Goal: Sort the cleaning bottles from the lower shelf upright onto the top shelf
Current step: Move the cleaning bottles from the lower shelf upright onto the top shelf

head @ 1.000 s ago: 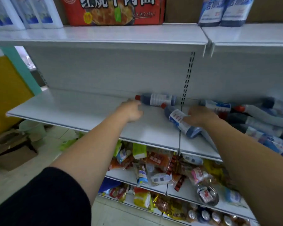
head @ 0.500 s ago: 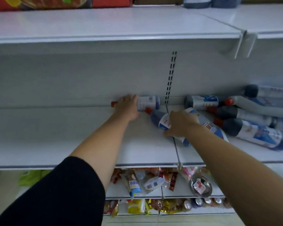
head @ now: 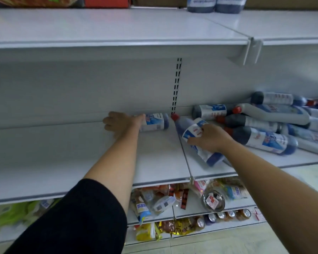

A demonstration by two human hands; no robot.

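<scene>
left hand (head: 121,123) grips the back bottle (head: 155,122), right hand (head: 209,138) the angled bottle (head: 190,129).

Dim, bluish light is falling from above the left hand (head: 117,123), glaring softly on the top shelf (head: 117,26) and shading the wall (head: 81,92) behind that hand. The bottle (head: 192,131) in the right hand (head: 209,139) is blurring at its base, and shelf edges far left of the hands are bowing.

Back bottle (head: 155,122): dark blue, white-and-blue label, on its side at the rear of the lower shelf (head: 62,153), neck under my left hand (head: 121,123). Slanted bottle (head: 190,128): red cap, lying down, gripped by my right hand (head: 209,140). Other bottles (head: 264,125): piled flat at the right.
</scene>
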